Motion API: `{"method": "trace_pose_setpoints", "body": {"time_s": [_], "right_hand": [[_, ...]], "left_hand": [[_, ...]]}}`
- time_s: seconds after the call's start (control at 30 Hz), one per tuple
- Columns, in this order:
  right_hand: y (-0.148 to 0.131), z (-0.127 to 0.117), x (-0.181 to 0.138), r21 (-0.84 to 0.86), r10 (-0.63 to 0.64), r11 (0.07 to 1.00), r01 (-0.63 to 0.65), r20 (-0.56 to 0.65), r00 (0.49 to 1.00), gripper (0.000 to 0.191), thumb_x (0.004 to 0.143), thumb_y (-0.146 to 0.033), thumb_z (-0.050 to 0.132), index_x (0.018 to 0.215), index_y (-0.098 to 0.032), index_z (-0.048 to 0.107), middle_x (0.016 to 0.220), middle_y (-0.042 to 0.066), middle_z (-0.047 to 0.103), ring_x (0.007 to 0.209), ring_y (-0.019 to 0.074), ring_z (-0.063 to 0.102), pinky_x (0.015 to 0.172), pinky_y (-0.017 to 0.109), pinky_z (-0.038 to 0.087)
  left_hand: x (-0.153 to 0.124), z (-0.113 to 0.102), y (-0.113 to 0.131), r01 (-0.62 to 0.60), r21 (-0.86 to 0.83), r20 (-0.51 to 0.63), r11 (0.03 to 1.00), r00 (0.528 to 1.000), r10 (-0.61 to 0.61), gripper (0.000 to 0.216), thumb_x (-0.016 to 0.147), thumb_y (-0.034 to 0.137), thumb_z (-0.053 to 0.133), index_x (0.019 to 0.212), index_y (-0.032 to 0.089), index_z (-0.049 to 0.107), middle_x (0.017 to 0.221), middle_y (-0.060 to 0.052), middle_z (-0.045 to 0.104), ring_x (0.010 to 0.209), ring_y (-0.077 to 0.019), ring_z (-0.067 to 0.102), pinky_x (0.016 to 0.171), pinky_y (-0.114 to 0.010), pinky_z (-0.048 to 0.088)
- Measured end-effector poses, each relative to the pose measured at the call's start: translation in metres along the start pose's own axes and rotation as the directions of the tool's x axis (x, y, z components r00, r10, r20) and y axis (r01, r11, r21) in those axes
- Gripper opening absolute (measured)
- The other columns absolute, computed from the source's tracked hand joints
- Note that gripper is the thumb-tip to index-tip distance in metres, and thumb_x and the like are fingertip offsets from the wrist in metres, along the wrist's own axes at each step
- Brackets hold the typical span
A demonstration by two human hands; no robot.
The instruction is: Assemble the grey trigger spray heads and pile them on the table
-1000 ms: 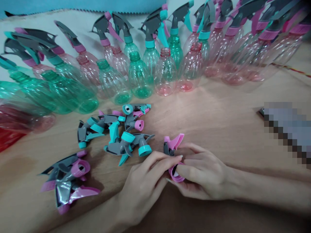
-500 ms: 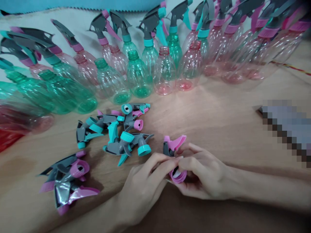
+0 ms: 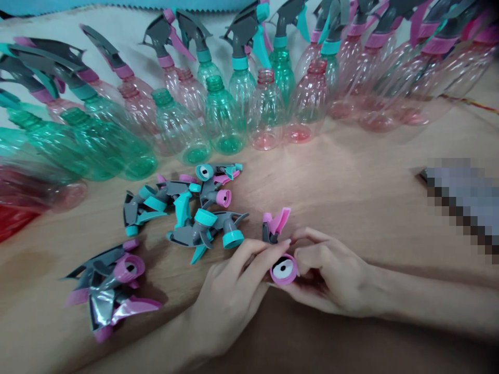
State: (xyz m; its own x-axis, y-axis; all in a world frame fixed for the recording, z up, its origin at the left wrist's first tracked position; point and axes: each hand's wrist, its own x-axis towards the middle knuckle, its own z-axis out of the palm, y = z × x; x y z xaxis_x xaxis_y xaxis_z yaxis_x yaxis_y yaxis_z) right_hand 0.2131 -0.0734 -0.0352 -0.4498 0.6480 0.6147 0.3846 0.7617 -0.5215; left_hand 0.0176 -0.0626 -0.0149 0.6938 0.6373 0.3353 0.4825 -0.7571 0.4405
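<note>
A grey and pink trigger spray head [image 3: 283, 269] is held between my two hands, its pink collar facing up toward me. Inside the collar lies a white ring with a dark centre hole. My left hand [image 3: 235, 293] grips the head from the left, fingertips at the collar's upper edge. From the right, my right hand [image 3: 331, 272] has its fingers curled against the collar, with the thumb below. The pink trigger sticks out above the fingers. Left of my hands lies a pile of grey and turquoise spray heads [image 3: 205, 218]; nearer me is a group of pink-collared spray heads [image 3: 109, 291].
Behind stand several open green bottles [image 3: 224, 119] and open pink bottles [image 3: 266, 111]. Bottles with spray heads fitted [image 3: 239, 62] line the back. A pixelated flat object [image 3: 468, 197] lies at the right. Red material [image 3: 17, 221] sits at the left edge of the wooden table [image 3: 343, 171].
My right fingers have drawn back from inside the pink collar, and the white ring now shows fully. The collar has turned more toward me. The view has shifted slightly.
</note>
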Motion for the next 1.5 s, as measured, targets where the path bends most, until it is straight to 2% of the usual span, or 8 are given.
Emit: {"method": "trace_pose_setpoints", "body": {"time_s": [0.1,0.23,0.47,0.67,0.9,1.13,1.33,1.5], "right_hand": [[0.0,-0.001,-0.001,-0.017,0.039,0.999,-0.038,0.04,0.998,0.016,0.083,-0.015,0.058,0.074,-0.022,0.046,0.055,-0.01,0.052,0.049,0.0062,0.05,0.077,0.025,0.048],[0.0,-0.003,0.0,-0.027,0.055,0.998,-0.054,0.03,0.998,0.013,0.08,-0.016,0.061,0.078,-0.02,0.049,0.058,-0.009,0.054,0.046,0.0054,0.046,0.076,0.024,0.047],[-0.002,-0.004,0.004,-0.082,-0.021,0.996,0.024,0.026,0.999,0.01,0.08,-0.015,0.06,0.083,-0.019,0.051,0.06,-0.008,0.055,0.05,0.007,0.045,0.068,0.024,0.044],[0.001,-0.003,0.001,-0.02,-0.042,0.999,0.042,-0.006,0.999,0.015,0.08,-0.013,0.059,0.085,-0.02,0.047,0.065,-0.007,0.061,0.051,0.007,0.052,0.072,0.026,0.047],[-0.003,-0.008,0.002,-0.027,-0.109,0.994,0.109,0.003,0.994,0.011,0.083,-0.021,0.062,0.087,-0.017,0.052,0.066,-0.001,0.065,0.055,0.0093,0.055,0.075,0.029,0.047],[-0.004,-0.015,0.006,-0.052,-0.135,0.99,0.134,-0.022,0.991,0.004,0.088,-0.019,0.059,0.09,-0.016,0.057,0.053,-0.006,0.057,0.048,0.007,0.048,0.072,0.027,0.048],[-0.004,-0.015,0.006,0.051,-0.107,0.993,0.111,-0.078,0.991,0.007,0.085,-0.016,0.063,0.09,-0.015,0.058,0.067,0.002,0.062,0.065,0.0123,0.056,0.062,0.028,0.051],[-0.006,-0.017,0.005,0.139,-0.102,0.983,0.117,-0.11,0.989,0.003,0.087,-0.013,0.056,0.089,-0.015,0.056,0.067,0.004,0.062,0.063,0.013,0.055,0.059,0.029,0.054]], "left_hand": [[0.0,0.001,-0.001,0.021,-0.016,0.005,1.0,1.0,-0.021,0.032,0.096,0.014,0.042,0.126,0.019,0.051,0.102,-0.004,0.06,0.09,-0.0133,0.063,0.073,-0.023,0.056],[-0.001,0.001,-0.001,0.039,-0.037,0.0,0.999,0.999,-0.039,0.033,0.095,0.013,0.044,0.127,0.021,0.05,0.101,-0.003,0.06,0.089,-0.0125,0.063,0.073,-0.022,0.055],[-0.002,0.0,-0.001,0.032,-0.048,0.008,0.998,0.999,-0.031,0.035,0.094,0.012,0.045,0.127,0.02,0.05,0.103,-0.004,0.059,0.091,-0.0132,0.061,0.078,-0.022,0.054],[-0.003,0.0,-0.002,0.023,-0.087,0.036,0.996,0.999,-0.02,0.037,0.092,0.008,0.045,0.126,0.022,0.051,0.104,-0.004,0.058,0.09,-0.0126,0.062,0.078,-0.021,0.055],[-0.003,-0.002,-0.002,0.022,-0.123,0.053,0.992,0.998,-0.016,0.04,0.092,0.008,0.045,0.129,0.022,0.049,0.104,-0.004,0.059,0.092,-0.0128,0.061,0.079,-0.021,0.055],[0.003,-0.003,0.0,0.056,-0.162,-0.061,0.985,0.996,-0.067,0.036,0.089,0.006,0.052,0.124,0.017,0.054,0.1,-0.004,0.06,0.087,-0.011,0.062,0.081,-0.02,0.054],[0.006,-0.003,0.002,0.06,-0.227,-0.106,0.972,0.991,-0.086,0.029,0.087,0.007,0.058,0.114,0.017,0.059,0.095,-0.003,0.062,0.082,-0.0103,0.063,0.071,-0.017,0.054],[0.007,-0.004,0.001,0.06,-0.23,-0.105,0.971,0.991,-0.086,0.03,0.086,0.005,0.057,0.112,0.018,0.06,0.093,-0.003,0.063,0.078,-0.0106,0.063,0.071,-0.019,0.055]]}}
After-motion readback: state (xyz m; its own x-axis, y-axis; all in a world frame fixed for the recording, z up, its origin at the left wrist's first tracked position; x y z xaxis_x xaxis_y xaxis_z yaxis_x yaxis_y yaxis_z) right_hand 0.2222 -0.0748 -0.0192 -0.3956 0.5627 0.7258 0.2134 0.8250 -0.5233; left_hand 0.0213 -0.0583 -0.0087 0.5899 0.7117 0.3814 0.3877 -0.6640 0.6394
